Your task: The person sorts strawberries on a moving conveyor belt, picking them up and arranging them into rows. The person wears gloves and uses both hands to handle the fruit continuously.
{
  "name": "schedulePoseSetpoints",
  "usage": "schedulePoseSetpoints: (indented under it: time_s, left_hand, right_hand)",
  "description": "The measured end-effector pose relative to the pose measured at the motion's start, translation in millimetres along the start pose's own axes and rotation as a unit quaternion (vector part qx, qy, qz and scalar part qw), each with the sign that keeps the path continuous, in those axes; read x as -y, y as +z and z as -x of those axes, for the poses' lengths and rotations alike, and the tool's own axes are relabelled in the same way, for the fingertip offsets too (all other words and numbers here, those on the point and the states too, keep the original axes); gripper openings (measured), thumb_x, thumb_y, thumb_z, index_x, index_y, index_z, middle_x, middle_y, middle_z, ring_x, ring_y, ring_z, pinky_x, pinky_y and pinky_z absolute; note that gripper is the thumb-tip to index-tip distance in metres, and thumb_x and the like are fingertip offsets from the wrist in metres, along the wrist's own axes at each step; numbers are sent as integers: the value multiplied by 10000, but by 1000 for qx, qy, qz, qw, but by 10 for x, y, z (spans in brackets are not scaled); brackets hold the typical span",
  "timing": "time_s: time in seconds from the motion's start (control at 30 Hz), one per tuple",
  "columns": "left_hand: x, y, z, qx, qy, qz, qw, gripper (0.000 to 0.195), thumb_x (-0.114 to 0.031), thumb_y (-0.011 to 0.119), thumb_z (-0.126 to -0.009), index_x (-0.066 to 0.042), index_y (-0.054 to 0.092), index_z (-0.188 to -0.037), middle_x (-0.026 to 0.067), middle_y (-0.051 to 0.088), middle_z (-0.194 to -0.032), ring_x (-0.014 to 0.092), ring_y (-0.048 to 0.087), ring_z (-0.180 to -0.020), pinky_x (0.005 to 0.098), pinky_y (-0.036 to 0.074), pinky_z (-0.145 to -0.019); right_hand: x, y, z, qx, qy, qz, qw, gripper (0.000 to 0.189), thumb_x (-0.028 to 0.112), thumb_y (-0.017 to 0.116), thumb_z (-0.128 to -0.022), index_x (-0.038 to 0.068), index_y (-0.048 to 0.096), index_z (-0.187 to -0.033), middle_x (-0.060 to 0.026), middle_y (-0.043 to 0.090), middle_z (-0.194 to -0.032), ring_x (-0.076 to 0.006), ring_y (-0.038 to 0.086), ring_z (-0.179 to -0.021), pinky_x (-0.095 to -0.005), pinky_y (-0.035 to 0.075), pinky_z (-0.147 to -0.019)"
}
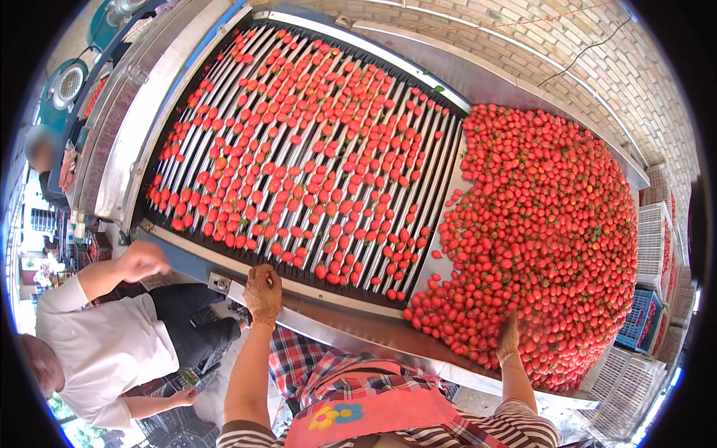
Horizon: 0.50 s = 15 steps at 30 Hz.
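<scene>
My left hand (263, 294), in a soiled glove, is curled at the near rail of a roller conveyor (302, 140). A small dark spot shows at its fingers; whether it holds something cannot be told. Small oval red tomatoes (313, 179) lie scattered over the metal rollers. My right hand (508, 339), also in a soiled glove, reaches edge-on into the near side of a large tomato heap (549, 235). Its fingers touch the fruit and are partly hidden. The heap rests on a metal feed tray (447, 255) to the right of the rollers.
A co-worker in a white shirt (112, 341) stands at the left, one blurred hand (143, 261) near the conveyor corner. Another person (42, 148) is farther back. White plastic crates (652, 238) and a blue crate (638, 319) stand at right. A brick wall (633, 67) runs behind.
</scene>
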<state>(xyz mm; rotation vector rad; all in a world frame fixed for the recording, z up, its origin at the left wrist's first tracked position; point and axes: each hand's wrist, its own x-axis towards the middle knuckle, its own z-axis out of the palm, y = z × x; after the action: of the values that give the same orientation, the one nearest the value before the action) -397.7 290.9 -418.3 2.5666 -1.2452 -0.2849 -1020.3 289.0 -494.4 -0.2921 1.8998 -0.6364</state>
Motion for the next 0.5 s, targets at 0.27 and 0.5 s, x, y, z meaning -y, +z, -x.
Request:
schedulePoseSetpoints:
  time_s: [0.27, 0.5]
  left_hand:
    - [29, 17, 92, -9, 7, -17, 1000, 99, -154, 616, -828, -136, 599, -924, 84, 614, -901, 276, 627, -703, 422, 505, -624]
    - [-101, 121, 91, -5, 3, 16, 1000, 116, -113, 629, -796, -132, 607, -908, 78, 607, -880, 261, 621, -681, 400, 502, -616]
  right_hand:
    - [647, 856, -383, 225, 70, -261, 936, 811, 703, 429, -862, 188, 295, -1474, -73, 343, -1476, -292, 324, -1358, -519, 311, -1084]
    - [1283, 2000, -1465, 221, -123, -150, 956, 797, 665, 424, -884, 200, 221, -1498, -86, 317, -1492, -276, 364, -1338, -527, 354, -1048]
